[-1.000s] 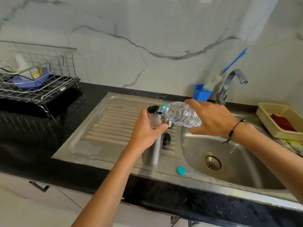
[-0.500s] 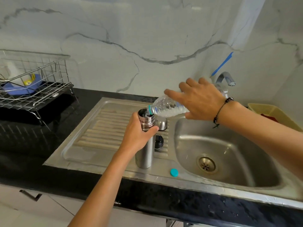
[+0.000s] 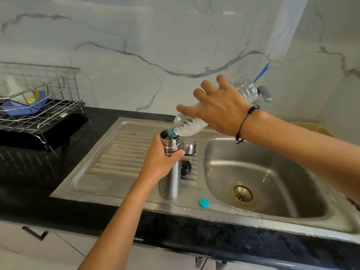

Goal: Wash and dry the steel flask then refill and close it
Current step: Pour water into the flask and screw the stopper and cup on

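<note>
The steel flask [image 3: 169,180] stands upright and uncapped on the sink's ribbed drainboard [image 3: 124,152]. My left hand [image 3: 159,158] grips it just below its threaded neck. My right hand [image 3: 218,108] holds a clear plastic water bottle [image 3: 187,124], tilted steeply with its teal-ringed mouth in the flask's opening. Behind the flask lie its steel cup lid [image 3: 188,146] and its black stopper [image 3: 185,168]. The bottle's teal cap [image 3: 204,203] lies on the sink's front rim.
The sink basin [image 3: 272,172] with its drain lies to the right, the tap [image 3: 265,94] behind my right hand. A wire dish rack [image 3: 39,106] holding a blue item stands at the far left on the black counter [image 3: 29,168]. A yellow tray edge [image 3: 315,127] shows far right.
My right hand has raised the bottle's base, tilting it from nearly level to steeply down into the flask. The left hand keeps its grip on the flask.
</note>
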